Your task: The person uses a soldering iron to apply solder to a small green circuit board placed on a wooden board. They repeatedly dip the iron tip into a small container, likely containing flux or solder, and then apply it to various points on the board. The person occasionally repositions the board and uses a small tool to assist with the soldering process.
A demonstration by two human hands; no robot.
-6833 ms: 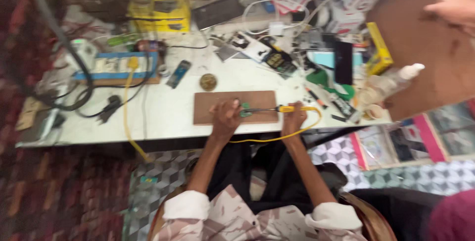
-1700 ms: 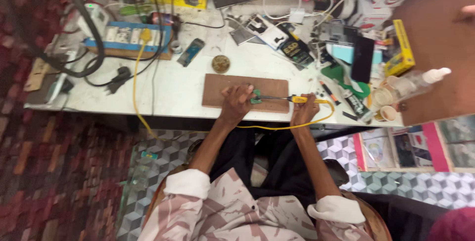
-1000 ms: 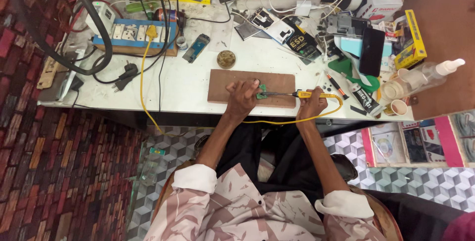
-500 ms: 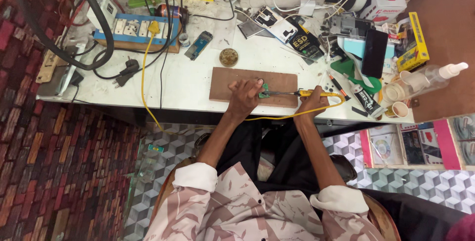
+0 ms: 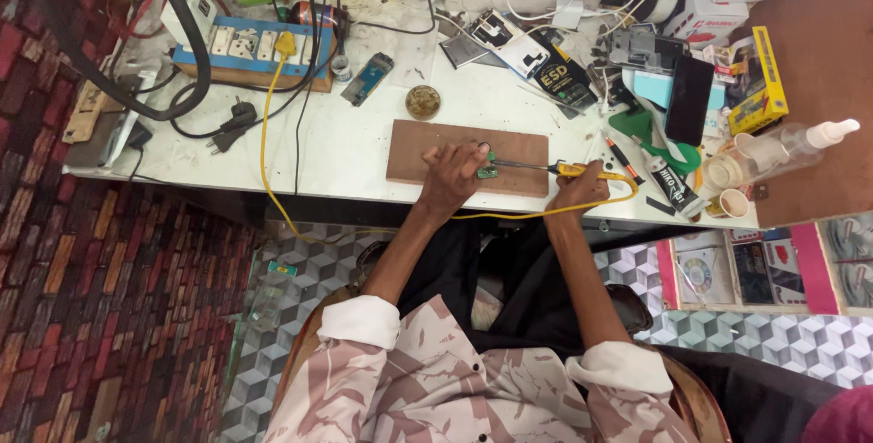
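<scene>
Two hands work on the wooden board (image 5: pixel 427 145): our left hand (image 5: pixel 450 175) pinches the small green circuit board (image 5: pixel 488 172) flat, our right hand (image 5: pixel 578 186) grips the yellow soldering iron (image 5: pixel 546 167), tip at the part. We judge soldering underway; a steady, brief touch is needed.

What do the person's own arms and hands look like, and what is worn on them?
Both forearms are bare from the elbow down. Sleeves of a beige shirt with a brown streaked pattern are rolled up into pale cuffs at the elbows. The left hand and the right hand wear no gloves; no watch or ring shows.
</scene>
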